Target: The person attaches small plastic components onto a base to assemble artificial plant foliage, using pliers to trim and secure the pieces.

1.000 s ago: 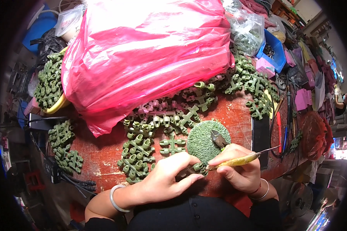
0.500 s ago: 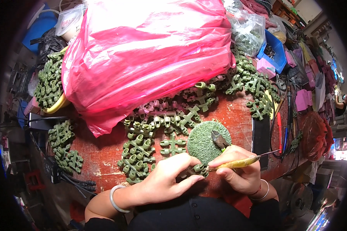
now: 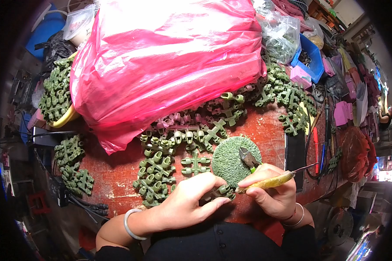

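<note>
Black cloth of a shirt (image 3: 196, 243) fills the space nearest us, with our forearms coming in on either side. We wear a pale bangle (image 3: 127, 224) on the left wrist and a thin bracelet (image 3: 301, 216) on the right.

Just ahead, the fingers of our left hand (image 3: 189, 200) are closed on a green piece (image 3: 224, 190) with ring-like ends; the hand covers most of it, and it sits at the near edge of the round green pad (image 3: 224, 158). With the fingers of our right hand (image 3: 274, 200) we pinch a yellow-handled tool (image 3: 270, 182), its blunt end by the piece and its thin metal tip pointing away to the right. Pliers (image 3: 248, 157) lie over the pad, their handles running under the right hand; we cannot tell whether we grip them too.

To the left of the pad, on the worn red tabletop (image 3: 117, 174), we have a cross-shaped piece (image 3: 195, 165) and a heap (image 3: 154, 176) of similar green ones. A black slab (image 3: 294, 156) lies to the right.

Beyond, we see a big pink bag (image 3: 170, 56), a yellow basin (image 3: 67, 118) of pieces to its left, and a blue bin (image 3: 319, 65) to its right.
</note>
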